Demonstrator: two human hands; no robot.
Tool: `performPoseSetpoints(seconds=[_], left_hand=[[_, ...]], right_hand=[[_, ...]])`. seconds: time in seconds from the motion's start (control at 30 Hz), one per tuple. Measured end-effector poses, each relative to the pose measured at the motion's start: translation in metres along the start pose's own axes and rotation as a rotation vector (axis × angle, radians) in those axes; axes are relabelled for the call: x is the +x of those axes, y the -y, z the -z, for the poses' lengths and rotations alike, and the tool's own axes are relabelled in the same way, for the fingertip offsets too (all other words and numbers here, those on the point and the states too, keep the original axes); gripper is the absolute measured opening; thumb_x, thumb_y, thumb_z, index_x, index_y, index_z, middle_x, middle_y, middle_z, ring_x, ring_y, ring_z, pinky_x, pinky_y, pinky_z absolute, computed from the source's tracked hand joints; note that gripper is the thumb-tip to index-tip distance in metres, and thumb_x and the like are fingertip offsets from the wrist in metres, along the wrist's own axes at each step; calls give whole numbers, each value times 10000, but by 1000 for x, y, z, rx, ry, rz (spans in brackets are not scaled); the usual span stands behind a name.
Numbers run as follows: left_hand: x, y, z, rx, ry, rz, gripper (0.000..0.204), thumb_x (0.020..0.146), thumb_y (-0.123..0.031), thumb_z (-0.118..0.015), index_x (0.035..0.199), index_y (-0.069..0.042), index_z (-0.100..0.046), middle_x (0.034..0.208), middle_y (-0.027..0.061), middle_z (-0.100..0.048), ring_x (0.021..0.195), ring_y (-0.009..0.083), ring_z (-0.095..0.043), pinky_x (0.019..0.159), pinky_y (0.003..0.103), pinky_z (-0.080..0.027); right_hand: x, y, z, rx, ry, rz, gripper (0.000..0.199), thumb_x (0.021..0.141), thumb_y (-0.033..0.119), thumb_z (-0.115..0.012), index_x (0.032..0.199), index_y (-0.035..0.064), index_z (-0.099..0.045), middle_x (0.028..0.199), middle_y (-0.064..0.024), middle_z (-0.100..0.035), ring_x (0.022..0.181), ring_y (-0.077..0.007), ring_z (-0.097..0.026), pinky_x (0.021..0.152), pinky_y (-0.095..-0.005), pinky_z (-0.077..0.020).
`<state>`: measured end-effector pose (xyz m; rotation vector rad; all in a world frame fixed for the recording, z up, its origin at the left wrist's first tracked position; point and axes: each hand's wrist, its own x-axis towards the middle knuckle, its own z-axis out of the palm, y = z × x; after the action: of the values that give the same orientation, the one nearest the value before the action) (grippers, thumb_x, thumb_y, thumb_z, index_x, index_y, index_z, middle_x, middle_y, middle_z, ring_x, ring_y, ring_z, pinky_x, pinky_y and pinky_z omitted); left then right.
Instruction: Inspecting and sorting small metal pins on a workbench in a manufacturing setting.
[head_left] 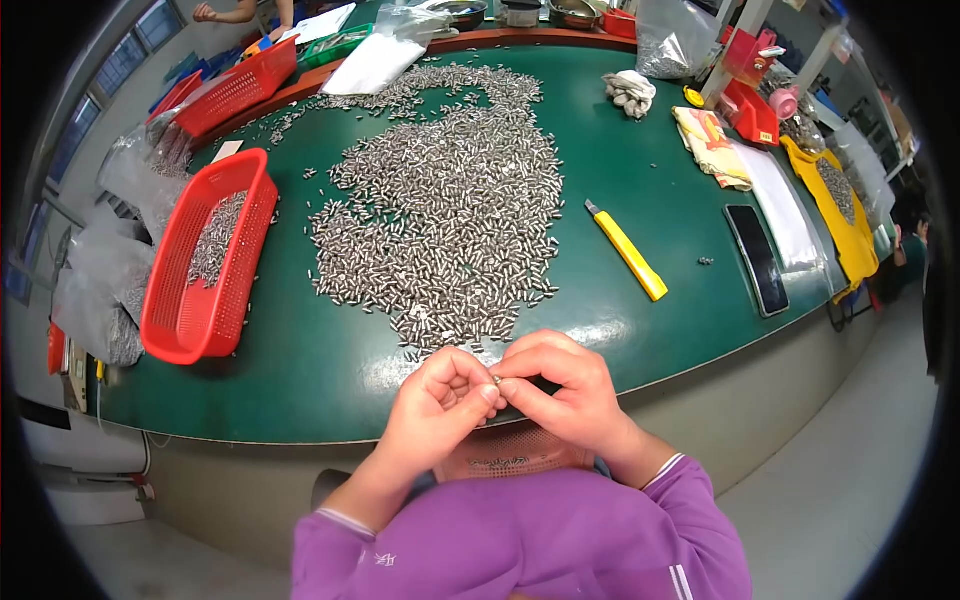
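At the near table edge, my left hand point(432, 402) and my right hand point(575, 390) meet fingertip to fingertip, both closed in a pinch. Between them is a small silvery metal part point(497, 380), mostly covered by the fingers, so its exact kind cannot be made out. Just beyond my hands spreads a large pile of small bullet-shaped metal parts point(450, 220) on the green table point(590, 130). Beneath my hands, at my lap, a pink perforated basket point(555, 455) holds several similar small parts point(500, 462).
A red perforated basket point(168, 335) with metal parts stands at left. Right of the pile lie a yellow utility knife point(628, 250), a phone point(757, 260), a folded cloth point(712, 148) and white gloves point(630, 93). Plastic bags point(100, 275) crowd the left edge; another person's arm point(235, 12) shows far left.
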<state>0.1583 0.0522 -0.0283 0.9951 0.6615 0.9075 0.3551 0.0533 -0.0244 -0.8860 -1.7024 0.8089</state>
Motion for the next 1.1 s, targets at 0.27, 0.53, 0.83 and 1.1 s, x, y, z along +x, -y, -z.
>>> performPoseSetpoints(seconds=[0.27,0.53,0.83,1.1], left_hand=[[2,-2,0,15,-17,30,81,1011,-66,-614,1033,-36,-542,973,43,-667,847,71,-630,750,222,-535],[3,-8,0,13,8,89,85,1006,-49,-612,1062,-24,-552,968,39,-637,867,86,-637,752,236,-549],[-2,-11,-4,1147,-360,-477,144,836,-19,-744,962,-39,-675,949,110,-648,836,282,-637,745,375,-528],[17,-8,-14,1305,-369,-426,160,819,-30,-740,966,-37,-676,951,115,-615,898,318,-612,761,420,-509]], right_hand=[[-1,0,2,-21,-8,15,155,836,28,-772,989,40,-751,919,-77,-696,848,-207,-672,729,-330,-553],[-2,3,5,-36,-2,23,172,822,30,-786,990,43,-753,908,-66,-680,852,-186,-669,717,-317,-555],[4,6,24,-353,-60,-207,97,839,92,-752,889,47,-682,875,-80,-650,746,-242,-658,677,-363,-551],[13,3,12,-640,28,-79,128,822,106,-752,879,73,-642,846,-94,-604,794,-313,-622,691,-427,-524]])
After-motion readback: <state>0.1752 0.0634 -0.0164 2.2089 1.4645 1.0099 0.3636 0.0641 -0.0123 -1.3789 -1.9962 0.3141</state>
